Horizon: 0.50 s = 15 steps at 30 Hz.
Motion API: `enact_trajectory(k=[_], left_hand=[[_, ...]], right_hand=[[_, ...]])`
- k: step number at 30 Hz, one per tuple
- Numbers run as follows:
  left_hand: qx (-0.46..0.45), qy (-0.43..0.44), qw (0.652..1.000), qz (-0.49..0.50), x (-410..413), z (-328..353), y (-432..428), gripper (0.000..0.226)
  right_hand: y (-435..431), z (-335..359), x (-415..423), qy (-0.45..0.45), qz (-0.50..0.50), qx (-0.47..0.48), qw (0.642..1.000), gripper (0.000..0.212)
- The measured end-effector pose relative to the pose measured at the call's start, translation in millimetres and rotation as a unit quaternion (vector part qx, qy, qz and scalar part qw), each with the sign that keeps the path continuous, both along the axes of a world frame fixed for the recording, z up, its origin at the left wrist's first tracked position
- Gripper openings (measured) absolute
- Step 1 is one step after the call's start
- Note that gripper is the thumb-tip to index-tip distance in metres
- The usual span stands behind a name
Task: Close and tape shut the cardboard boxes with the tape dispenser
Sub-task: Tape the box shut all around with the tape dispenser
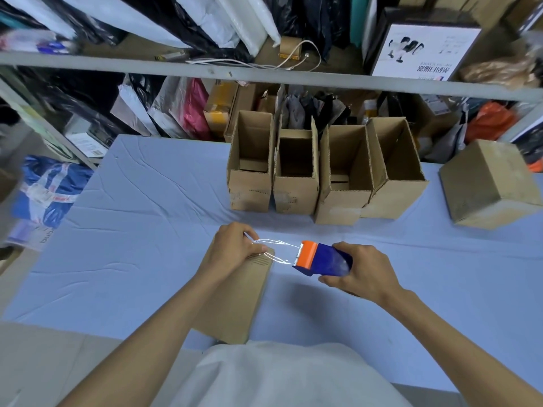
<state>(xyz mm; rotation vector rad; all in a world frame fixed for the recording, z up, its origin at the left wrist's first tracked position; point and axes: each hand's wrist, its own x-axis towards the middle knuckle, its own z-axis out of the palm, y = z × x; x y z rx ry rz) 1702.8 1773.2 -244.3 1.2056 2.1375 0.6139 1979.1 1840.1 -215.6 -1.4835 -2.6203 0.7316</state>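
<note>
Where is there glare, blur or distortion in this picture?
Head view: glare glints on the clear tape between the left hand and the tape dispenser; the far left and right edges are blurred; the open boxes fan outward, a wide-angle effect; a soft shadow lies under the right hand.

Wrinkled light blue cloth [141,230] covers the table in front of me. A grey metal shelf rail [88,61] runs across above its far edge. On that shelf: a loose white cable [252,65], glossy black plastic bags [182,27], white poly mailers [229,22], and to my right a black-framed white poster [423,51] with its text upside down. Under the shelf, a pink plastic bag [194,107] left of centre and an orange bag [490,121] far right. A blue-and-white plastic sack [50,189] sits off the table's left edge.
</note>
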Motion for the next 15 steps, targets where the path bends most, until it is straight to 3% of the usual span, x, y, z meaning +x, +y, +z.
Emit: enact_trajectory(k=[15], left_hand=[[-0.045,0.070,0.996,-0.028,5,0,13,0.040]], right_hand=[[1,1,-1,-0.011,0.010,-0.014,1.000,0.067]])
